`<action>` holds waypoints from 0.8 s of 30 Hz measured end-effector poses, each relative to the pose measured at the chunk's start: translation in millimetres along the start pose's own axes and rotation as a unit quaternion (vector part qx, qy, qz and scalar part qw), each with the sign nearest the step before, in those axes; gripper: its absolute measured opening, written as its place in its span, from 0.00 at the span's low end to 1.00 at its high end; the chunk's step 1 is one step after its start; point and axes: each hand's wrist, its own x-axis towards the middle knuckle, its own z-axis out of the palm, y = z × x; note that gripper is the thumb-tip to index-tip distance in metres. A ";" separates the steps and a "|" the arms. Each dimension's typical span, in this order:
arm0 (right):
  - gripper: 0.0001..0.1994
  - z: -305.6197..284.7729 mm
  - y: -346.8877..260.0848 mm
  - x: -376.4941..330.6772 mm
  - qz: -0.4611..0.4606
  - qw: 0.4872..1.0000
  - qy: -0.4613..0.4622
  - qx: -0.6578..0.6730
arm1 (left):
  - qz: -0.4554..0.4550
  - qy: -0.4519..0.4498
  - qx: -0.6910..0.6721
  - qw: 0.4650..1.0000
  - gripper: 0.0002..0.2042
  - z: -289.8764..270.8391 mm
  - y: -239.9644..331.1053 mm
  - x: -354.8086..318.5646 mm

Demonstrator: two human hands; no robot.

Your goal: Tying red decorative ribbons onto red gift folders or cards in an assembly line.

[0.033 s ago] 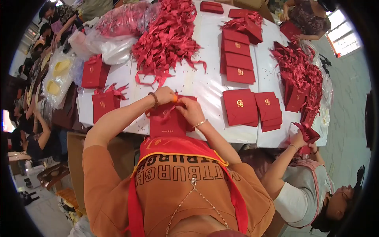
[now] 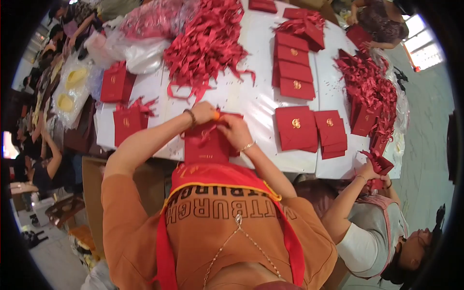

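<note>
A red paper gift bag [image 2: 205, 150] lies at the table's near edge, close against my red apron [image 2: 217, 179]. At its top, both my hands are pinched together over a red ribbon [image 2: 206, 132]. My left hand [image 2: 204, 112] is closed on the ribbon, with an orange band on a finger. From the right, my right hand [image 2: 237, 134] also has its fingers closed on it. The fingertips partly cover the ribbon, so its knot or holes do not show. More red card shows behind and beneath my right hand.
Finished-looking red bags [image 2: 129, 124] with ribbons stand at left. A big heap of red ribbons [image 2: 205, 53] lies beyond my hands. Flat red bags [image 2: 296, 128] are stacked at right. A co-worker's hand [image 2: 367, 171] holds another bag at the right corner of the white table [image 2: 256, 96].
The view has shifted slightly. The loose ribbon over the bag's front has drawn up closer to my fingers; both hands stay at the bag's top.
</note>
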 end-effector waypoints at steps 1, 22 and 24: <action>0.09 0.8 5.5 0.3 -0.002 1.000 -0.005 0.020 | 0.121 0.021 0.102 0.987 0.12 1.2 -2.0 0.3; 0.08 0.6 5.7 -6.2 0.003 0.998 0.023 0.063 | 0.075 0.192 -0.034 0.978 0.13 -5.0 -3.1 -14.8; 0.08 1.0 4.2 -4.9 0.018 0.997 -0.006 0.077 | 0.048 0.154 -0.068 0.985 0.13 -9.9 0.9 -15.4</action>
